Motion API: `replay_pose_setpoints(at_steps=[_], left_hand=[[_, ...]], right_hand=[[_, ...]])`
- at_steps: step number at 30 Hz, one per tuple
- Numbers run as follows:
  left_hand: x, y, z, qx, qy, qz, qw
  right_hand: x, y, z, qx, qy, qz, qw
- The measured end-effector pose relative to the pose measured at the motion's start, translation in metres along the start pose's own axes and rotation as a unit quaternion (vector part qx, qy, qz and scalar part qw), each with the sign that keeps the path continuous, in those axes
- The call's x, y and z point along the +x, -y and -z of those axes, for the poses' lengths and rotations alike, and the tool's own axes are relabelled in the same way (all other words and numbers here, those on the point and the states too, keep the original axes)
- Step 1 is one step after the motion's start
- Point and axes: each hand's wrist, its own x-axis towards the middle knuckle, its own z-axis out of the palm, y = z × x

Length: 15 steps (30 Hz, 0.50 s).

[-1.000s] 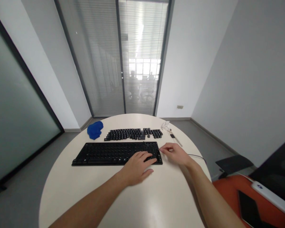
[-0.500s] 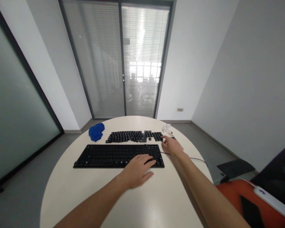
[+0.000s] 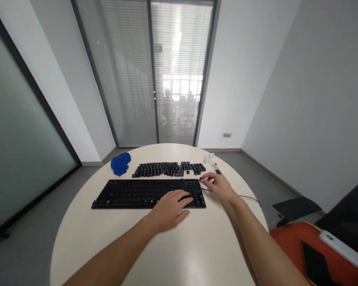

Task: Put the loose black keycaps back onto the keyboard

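A black keyboard base lies across the table, its key positions bare of caps. My left hand rests on its right part, fingers spread and palm down. Just past the keyboard's upper right corner, my right hand pinches a small black keycap between thumb and fingertips. Behind the keyboard, loose black keycaps sit in rows, with a gap toward the right end of the group.
A blue cloth lies at the table's back left. White crumpled tissue and a small brush-like tool are at the back right. The keyboard cable runs off the right edge. An orange chair holds a phone and a white power strip.
My right hand has moved from the right end of the loose keycaps toward the keyboard's upper right corner, now with a keycap pinched. My left hand stays on the keyboard.
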Motion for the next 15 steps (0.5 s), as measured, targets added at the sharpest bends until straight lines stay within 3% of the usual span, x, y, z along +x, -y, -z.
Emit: replay_pose_setpoints(at_steps=[2, 5, 15], left_hand=[[0.000, 0.001, -0.001, 0.001, -0.013, 0.010, 1.000], [0.001, 0.002, -0.001, 0.004, -0.030, 0.026, 0.999], [0.002, 0.002, 0.000, -0.001, -0.021, 0.032, 0.999]], right_hand=[[-0.005, 0.011, 0.002, 0.070, 0.082, 0.056, 0.993], [-0.011, 0.024, 0.001, 0.108, 0.141, 0.109, 0.978], [-0.012, 0.021, 0.000, 0.062, 0.161, 0.092, 0.981]])
